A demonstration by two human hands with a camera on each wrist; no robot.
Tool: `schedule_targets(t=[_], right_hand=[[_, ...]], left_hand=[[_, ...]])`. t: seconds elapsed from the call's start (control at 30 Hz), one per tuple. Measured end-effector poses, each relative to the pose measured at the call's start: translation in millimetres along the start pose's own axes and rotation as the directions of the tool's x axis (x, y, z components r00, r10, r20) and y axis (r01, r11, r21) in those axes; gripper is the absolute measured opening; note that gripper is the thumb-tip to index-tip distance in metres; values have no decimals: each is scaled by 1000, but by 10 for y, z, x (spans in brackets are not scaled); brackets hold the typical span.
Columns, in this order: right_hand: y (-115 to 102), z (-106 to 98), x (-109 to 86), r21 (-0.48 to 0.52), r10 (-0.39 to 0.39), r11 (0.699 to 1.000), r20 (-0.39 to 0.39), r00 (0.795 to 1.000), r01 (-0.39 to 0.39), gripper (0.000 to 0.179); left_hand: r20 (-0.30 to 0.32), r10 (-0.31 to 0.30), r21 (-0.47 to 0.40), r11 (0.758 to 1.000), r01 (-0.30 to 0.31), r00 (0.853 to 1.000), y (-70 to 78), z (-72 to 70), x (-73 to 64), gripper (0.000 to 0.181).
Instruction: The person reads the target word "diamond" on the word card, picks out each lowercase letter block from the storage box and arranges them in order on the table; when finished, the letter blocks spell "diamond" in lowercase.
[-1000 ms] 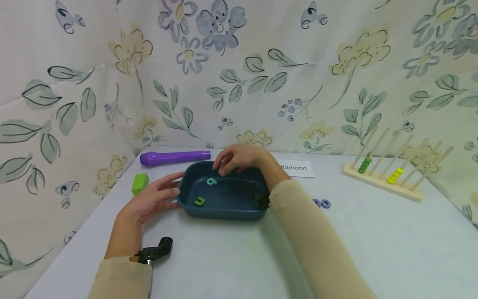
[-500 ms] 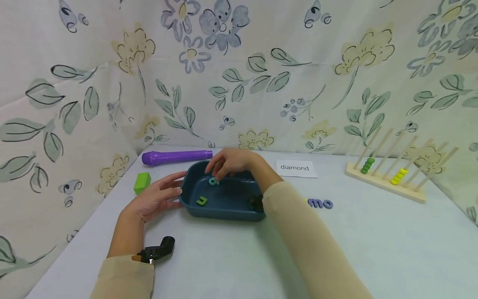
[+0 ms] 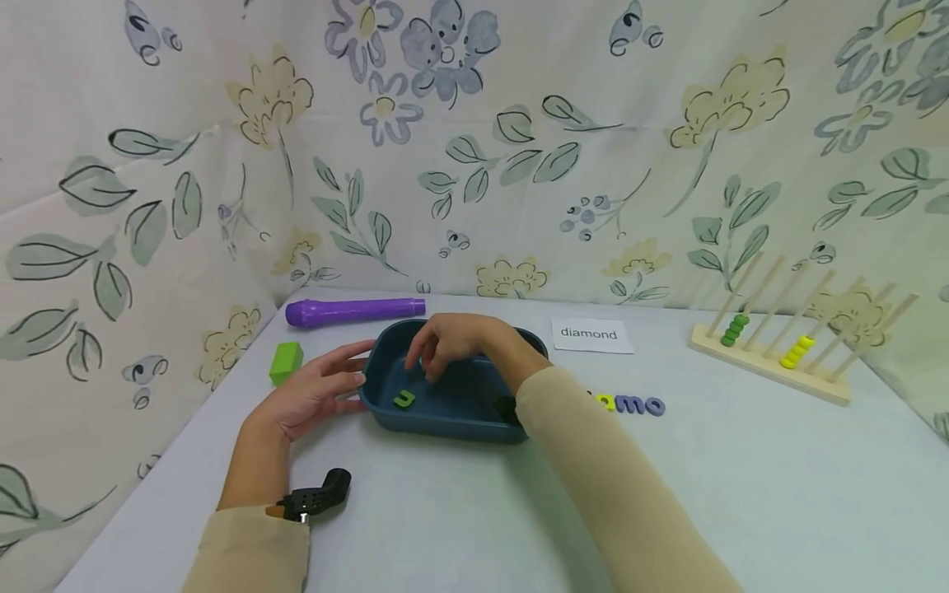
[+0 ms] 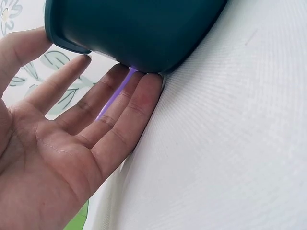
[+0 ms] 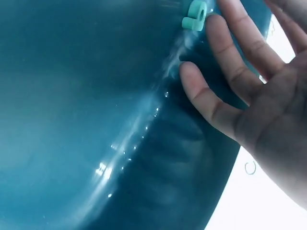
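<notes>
A dark teal-blue plastic basin (image 3: 460, 430) stands on the white table between both hands. My left hand (image 3: 320, 394) rests its fingertips on the basin's outer left side, the thumb near the rim; the left wrist view shows these fingers extended. Inside the basin, my right hand (image 3: 451, 339) reaches down with loosely bent fingers. Close by its fingertips is a turquoise letter (image 5: 195, 17), lying on the basin floor in the right wrist view and hidden behind the hand in the head view. A green letter u (image 3: 404, 399) lies in the front left of the basin.
Beyond the basin lies a purple toy microphone (image 3: 356, 312), with a green block (image 3: 286, 362) at left. A "diamond" card (image 3: 591, 335) is behind a yellow letter (image 3: 606, 402) and purple letters m (image 3: 630, 404) and o (image 3: 655, 407). A wooden bead rack (image 3: 771, 364) stands right.
My right hand has moved lower and nearer inside the basin, now covering the turquoise letter in the head view. The right sleeve has uncovered more of the letter row. My left hand stays put.
</notes>
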State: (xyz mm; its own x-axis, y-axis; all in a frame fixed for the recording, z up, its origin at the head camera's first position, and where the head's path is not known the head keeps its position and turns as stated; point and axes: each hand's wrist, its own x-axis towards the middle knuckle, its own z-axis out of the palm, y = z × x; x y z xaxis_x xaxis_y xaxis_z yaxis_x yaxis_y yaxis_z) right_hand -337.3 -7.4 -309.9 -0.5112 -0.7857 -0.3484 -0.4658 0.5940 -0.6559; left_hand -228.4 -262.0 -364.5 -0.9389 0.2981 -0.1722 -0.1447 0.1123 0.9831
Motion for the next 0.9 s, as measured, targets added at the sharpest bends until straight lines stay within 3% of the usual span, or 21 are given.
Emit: schedule_targets(t=[0.4, 0.67, 0.9], right_hand=[[-87, 159, 129, -145, -14, 989, 103, 995, 29, 44], [-127, 227, 145, -204, 30, 979, 70, 997, -16, 36], [-147, 259, 137, -241, 23, 970, 75, 997, -4, 26]], left_hand=[[27, 22, -6, 1000, -22, 999, -37, -20, 8, 67], [28, 23, -9, 1000, -23, 999, -25, -23, 31, 66], [24, 24, -3, 1000, -24, 999, -12, -17, 15, 66]])
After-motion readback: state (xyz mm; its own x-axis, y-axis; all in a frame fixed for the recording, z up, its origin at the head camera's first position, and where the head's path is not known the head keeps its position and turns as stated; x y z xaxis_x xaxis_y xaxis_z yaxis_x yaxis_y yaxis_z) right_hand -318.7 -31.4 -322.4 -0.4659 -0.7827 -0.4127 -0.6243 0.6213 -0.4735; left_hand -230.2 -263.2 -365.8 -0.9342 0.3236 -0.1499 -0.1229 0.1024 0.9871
